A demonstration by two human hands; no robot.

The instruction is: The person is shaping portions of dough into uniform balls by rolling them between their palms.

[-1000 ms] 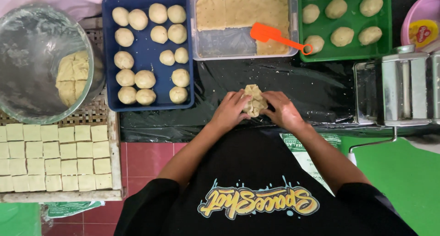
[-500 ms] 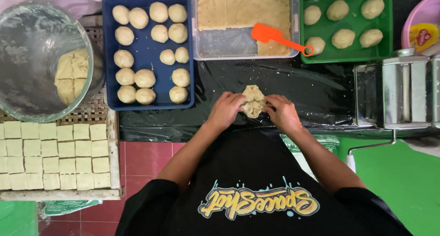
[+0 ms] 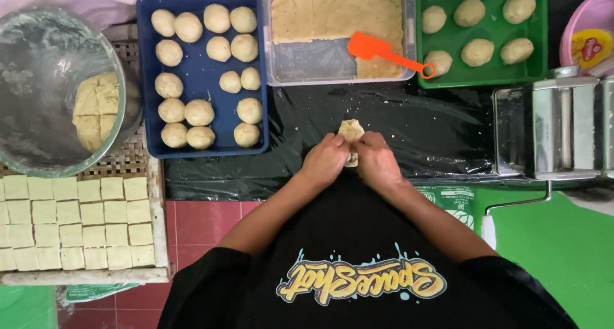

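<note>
A small pale lump of dough (image 3: 350, 132) is pinched between both my hands over the black plastic sheet (image 3: 435, 131). My left hand (image 3: 325, 160) grips its left side and my right hand (image 3: 376, 161) its right side; the fingers cover the lower half of the lump. Just beyond it stands a clear tub (image 3: 313, 63) holding a slab of filling (image 3: 332, 14) scored into squares, with an orange scraper (image 3: 374, 49) lying in it.
A blue tray (image 3: 204, 89) of several dough balls is at the back left, a green tray (image 3: 492, 70) with several more at the back right. A metal pasta roller (image 3: 563, 124) stands right. At left are a plastic-covered bowl (image 3: 38, 92) and a rack of square pieces (image 3: 77, 223).
Both hands have drawn a little closer together around the dough, which now looks narrower and more upright between the fingers.
</note>
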